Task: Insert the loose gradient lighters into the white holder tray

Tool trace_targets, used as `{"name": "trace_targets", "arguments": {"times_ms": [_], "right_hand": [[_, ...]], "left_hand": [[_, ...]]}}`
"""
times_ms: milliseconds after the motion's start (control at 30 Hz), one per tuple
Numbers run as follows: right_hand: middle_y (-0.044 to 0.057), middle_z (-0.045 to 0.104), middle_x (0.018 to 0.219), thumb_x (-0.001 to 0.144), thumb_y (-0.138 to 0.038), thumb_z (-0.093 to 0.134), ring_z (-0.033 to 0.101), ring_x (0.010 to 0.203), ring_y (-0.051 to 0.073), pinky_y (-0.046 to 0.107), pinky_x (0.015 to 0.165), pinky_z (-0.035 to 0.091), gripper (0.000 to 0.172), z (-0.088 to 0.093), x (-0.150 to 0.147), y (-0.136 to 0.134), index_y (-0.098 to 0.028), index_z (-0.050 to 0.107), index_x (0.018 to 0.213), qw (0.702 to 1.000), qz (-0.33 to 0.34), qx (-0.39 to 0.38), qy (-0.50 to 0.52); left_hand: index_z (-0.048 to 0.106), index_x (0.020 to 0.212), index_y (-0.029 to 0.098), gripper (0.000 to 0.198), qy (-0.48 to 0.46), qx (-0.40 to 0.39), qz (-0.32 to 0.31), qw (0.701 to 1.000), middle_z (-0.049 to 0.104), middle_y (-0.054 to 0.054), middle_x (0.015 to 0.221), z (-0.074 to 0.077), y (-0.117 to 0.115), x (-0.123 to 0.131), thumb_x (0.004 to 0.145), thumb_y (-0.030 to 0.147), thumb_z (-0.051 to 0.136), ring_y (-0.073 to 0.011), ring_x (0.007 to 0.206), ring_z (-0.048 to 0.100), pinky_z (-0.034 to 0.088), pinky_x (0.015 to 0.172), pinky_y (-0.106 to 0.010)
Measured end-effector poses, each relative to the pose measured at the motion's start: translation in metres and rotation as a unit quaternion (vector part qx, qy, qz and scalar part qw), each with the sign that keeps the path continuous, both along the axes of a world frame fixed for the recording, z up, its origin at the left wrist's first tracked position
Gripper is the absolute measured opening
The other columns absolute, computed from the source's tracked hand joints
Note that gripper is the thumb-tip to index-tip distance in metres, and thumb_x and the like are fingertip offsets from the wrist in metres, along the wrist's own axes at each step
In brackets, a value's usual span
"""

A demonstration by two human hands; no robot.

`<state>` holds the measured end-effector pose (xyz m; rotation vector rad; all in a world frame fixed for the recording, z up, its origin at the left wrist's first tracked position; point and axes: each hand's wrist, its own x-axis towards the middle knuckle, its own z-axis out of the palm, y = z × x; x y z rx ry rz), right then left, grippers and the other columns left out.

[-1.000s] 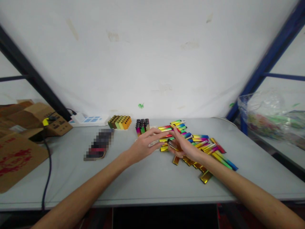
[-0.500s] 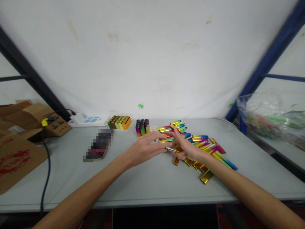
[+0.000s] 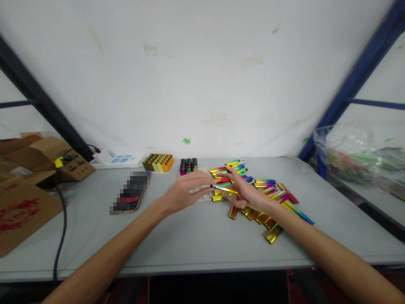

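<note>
My left hand (image 3: pixel 188 192) pinches a slim metallic yellow and silver lighter (image 3: pixel 224 189) by its dark end, holding it level above the table. Close to the lighter's other end is my right hand (image 3: pixel 242 190), its thumb raised and its fingers apart. Beneath and around my right hand lie loose shiny lighters (image 3: pixel 265 217) in gold, red, green and blue. A white tray (image 3: pixel 205 196) with holes is partly hidden behind my left hand. Lighters with black ends (image 3: pixel 189 164) stand upright in rows at its left.
A block of yellow and green lighters (image 3: pixel 158 162) stands near the wall. Left of it are a power strip (image 3: pixel 126 160), a blurred-out phone (image 3: pixel 131 192), a cable (image 3: pixel 65 215) and cardboard boxes (image 3: pixel 28 207). A clear plastic bag (image 3: pixel 351 156) is at the right, beyond a blue post (image 3: pixel 322 156).
The lighter has moved left and slightly up, out of my right hand and into my left fingers. My left hand has drawn back left; the right hand has loosened.
</note>
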<state>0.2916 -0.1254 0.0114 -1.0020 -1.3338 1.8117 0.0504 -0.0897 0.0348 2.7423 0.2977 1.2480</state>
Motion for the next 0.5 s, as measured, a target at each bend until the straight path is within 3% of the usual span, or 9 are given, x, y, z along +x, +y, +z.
{"name": "trace_targets", "arguments": {"times_ms": [67,133,233,367,500], "right_hand": [[-0.006,0.049,0.060,0.095,-0.079,0.026,0.026,0.036,0.008,0.020,0.037,0.015,0.072,-0.002,0.004,0.004,-0.025,0.050,0.136,0.997,-0.036,0.048,-0.054],[-0.004,0.052,0.062,0.097,-0.077,0.030,0.037,0.040,0.011,0.022,0.039,0.024,0.069,-0.004,0.010,0.007,-0.023,0.053,0.133,0.977,-0.082,0.142,-0.132],[-0.002,0.057,0.067,0.102,-0.066,0.034,0.053,0.055,0.016,0.027,0.053,0.039,0.057,-0.005,0.019,0.011,-0.024,0.056,0.132,0.908,-0.136,0.305,-0.255],[-0.001,0.057,0.065,0.107,-0.054,0.033,0.058,0.064,0.020,0.033,0.068,0.042,0.050,-0.002,0.028,0.014,-0.021,0.057,0.134,0.819,-0.148,0.421,-0.361],[0.000,0.059,0.067,0.108,-0.050,0.032,0.057,0.063,0.020,0.032,0.068,0.041,0.047,-0.003,0.033,0.020,-0.018,0.057,0.133,0.796,-0.154,0.439,-0.388]], "left_hand": [[0.070,0.110,0.020,0.016,-0.033,-0.001,0.067,0.997,0.077,-0.008,0.101,0.007,0.004,-0.007,0.095,0.019,0.066,-0.0183,0.097,0.072,0.060,0.090,-0.033],[0.070,0.108,0.019,0.014,-0.063,0.001,0.142,0.988,0.076,-0.008,0.102,0.012,0.011,-0.014,0.096,0.022,0.065,-0.0176,0.092,0.072,0.059,0.086,-0.032],[0.070,0.105,0.017,0.013,-0.094,0.009,0.206,0.974,0.076,-0.007,0.100,0.012,0.024,-0.024,0.095,0.024,0.066,-0.0157,0.083,0.070,0.057,0.083,-0.030],[0.072,0.103,0.017,0.016,-0.091,-0.012,0.246,0.965,0.077,-0.005,0.096,0.005,0.037,-0.031,0.094,0.030,0.068,-0.0153,0.077,0.070,0.057,0.081,-0.029],[0.073,0.105,0.018,0.019,-0.071,-0.027,0.233,0.970,0.077,-0.005,0.093,0.002,0.041,-0.033,0.095,0.033,0.067,-0.0156,0.078,0.070,0.057,0.077,-0.028]]}}
